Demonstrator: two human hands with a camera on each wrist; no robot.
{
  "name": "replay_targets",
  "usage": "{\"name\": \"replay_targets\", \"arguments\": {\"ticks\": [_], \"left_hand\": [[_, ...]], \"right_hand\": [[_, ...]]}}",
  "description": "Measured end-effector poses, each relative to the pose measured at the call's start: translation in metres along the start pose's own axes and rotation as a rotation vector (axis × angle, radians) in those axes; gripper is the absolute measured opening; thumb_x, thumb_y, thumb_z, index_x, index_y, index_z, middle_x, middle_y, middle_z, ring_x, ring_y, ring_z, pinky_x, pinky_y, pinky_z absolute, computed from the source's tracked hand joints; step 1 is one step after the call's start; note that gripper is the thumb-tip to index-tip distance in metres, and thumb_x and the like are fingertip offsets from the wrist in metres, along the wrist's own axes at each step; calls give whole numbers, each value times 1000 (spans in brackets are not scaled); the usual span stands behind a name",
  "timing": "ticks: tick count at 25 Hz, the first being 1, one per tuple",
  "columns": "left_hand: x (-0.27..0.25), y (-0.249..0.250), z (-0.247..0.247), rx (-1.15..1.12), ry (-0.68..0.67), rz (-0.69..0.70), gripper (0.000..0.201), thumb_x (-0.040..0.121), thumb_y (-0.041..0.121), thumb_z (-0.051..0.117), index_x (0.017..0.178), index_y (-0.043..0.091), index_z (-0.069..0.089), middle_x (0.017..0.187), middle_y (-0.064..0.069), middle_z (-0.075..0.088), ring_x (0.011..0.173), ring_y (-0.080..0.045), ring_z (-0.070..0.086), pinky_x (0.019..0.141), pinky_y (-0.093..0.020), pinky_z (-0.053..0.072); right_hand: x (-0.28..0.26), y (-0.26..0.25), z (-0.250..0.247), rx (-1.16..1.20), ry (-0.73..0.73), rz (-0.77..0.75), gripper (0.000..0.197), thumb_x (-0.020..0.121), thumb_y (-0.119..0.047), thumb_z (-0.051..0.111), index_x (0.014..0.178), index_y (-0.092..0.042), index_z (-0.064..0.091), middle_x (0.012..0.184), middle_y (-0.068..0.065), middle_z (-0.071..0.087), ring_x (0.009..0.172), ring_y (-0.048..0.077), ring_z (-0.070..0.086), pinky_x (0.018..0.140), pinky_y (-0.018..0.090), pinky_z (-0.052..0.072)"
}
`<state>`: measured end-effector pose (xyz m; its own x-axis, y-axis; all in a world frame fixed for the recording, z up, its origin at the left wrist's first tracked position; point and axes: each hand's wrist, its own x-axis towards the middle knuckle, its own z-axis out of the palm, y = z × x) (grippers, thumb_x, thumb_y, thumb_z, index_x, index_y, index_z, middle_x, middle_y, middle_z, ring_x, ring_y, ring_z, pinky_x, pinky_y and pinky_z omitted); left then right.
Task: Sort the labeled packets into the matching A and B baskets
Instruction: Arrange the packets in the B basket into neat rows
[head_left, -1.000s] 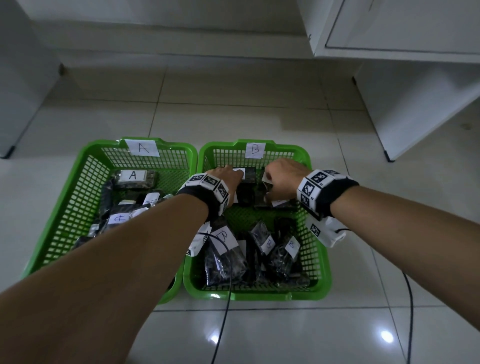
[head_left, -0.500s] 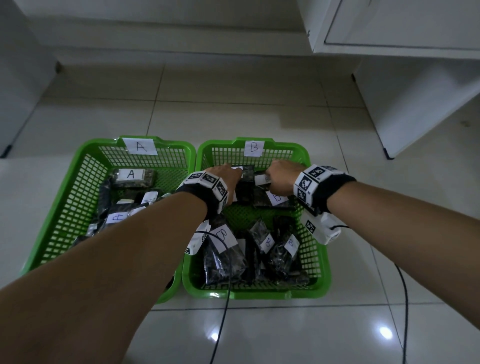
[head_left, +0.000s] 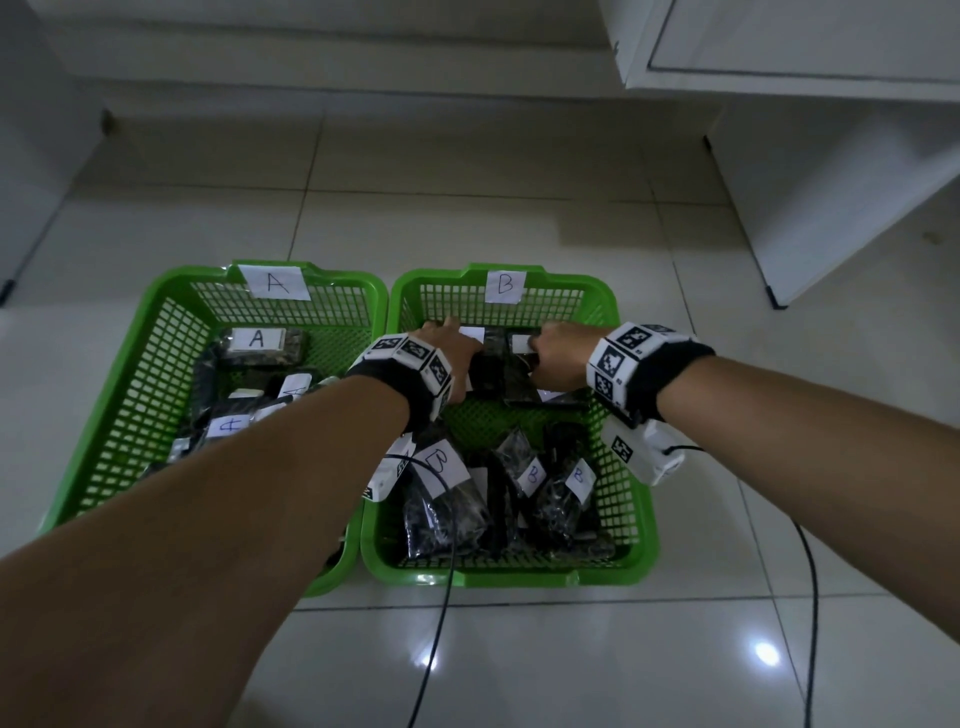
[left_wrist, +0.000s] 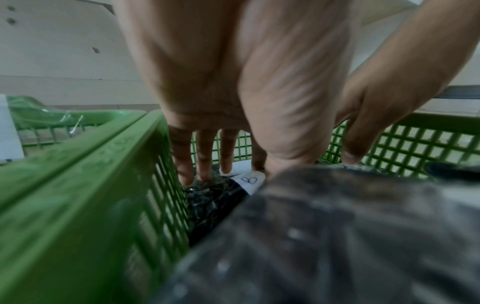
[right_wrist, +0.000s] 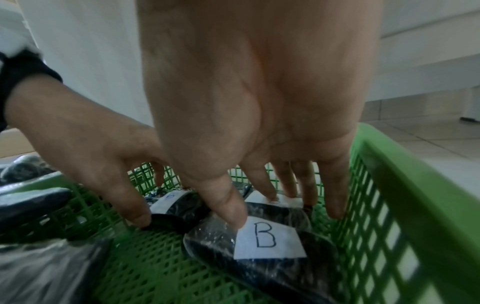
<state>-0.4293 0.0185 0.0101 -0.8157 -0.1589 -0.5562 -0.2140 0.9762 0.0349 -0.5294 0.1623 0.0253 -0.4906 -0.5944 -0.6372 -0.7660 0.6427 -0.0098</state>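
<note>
Two green mesh baskets sit side by side on the floor, basket A (head_left: 343, 274) on the left and basket B (head_left: 519, 574) on the right. Both hands reach into the far end of basket B. My left hand (head_left: 447, 348) rests with straight fingers on a dark packet (left_wrist: 215, 197) labelled B. My right hand (head_left: 558, 358) touches another dark B packet (right_wrist: 270, 242), its thumb by the white label and its spread fingers at the far end. Several more B packets (head_left: 447, 499) lie at the near end. Packets labelled A (head_left: 260, 345) lie in basket A.
A white cabinet (head_left: 831, 182) stands at the back right, over the tiled floor. Black cables (head_left: 810, 597) trail from my wrists across the tiles in front of the baskets. A pale wall panel stands at the far left.
Both hands have edged slightly toward the far wall of basket B and stay on the dark packets there. The baskets have not moved.
</note>
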Motion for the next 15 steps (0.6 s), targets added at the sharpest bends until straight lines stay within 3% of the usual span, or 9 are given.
{"name": "replay_targets", "arguments": {"ticks": [3, 6, 8, 12, 15], "left_hand": [[0, 0, -1, 7, -5, 8, 64, 81, 19, 71, 140, 26, 46, 130, -15, 41, 117, -40, 49, 87, -46, 52], [0, -1, -2, 4, 11, 35, 69, 78, 17, 74, 140, 26, 47, 125, -16, 44, 114, -40, 52, 86, -46, 54], [0, -1, -4, 19, 30, 50, 67, 72, 15, 79, 133, 22, 52, 118, -14, 48, 108, -38, 55, 84, -47, 55], [-5, 4, -12, 59, 26, 39, 66, 68, 15, 85, 128, 20, 57, 119, -13, 50, 107, -35, 59, 78, -39, 53], [-12, 6, -19, 64, 29, 59, 80, 66, 16, 88, 137, 20, 52, 127, -15, 50, 117, -37, 55, 87, -42, 52]], "right_hand": [[-6, 4, 0, -1, 125, -26, 41, 86, -40, 71, 114, -13, 61, 115, 10, 53, 98, 29, 61, 77, 35, 51], [-10, 5, 1, -53, 183, -68, 50, 73, -38, 86, 108, -14, 58, 104, 8, 56, 95, 28, 61, 71, 31, 44], [-10, 3, 1, -61, 150, -87, 41, 75, -34, 87, 96, -14, 57, 98, 8, 61, 87, 27, 59, 70, 30, 42], [-12, 1, -2, -71, 123, -66, 41, 78, -33, 85, 73, -18, 47, 76, 2, 52, 78, 26, 56, 66, 30, 41], [-21, -3, -5, -54, 168, -66, 40, 79, -24, 82, 68, -21, 45, 78, 3, 54, 76, 25, 56, 65, 30, 42]]}}
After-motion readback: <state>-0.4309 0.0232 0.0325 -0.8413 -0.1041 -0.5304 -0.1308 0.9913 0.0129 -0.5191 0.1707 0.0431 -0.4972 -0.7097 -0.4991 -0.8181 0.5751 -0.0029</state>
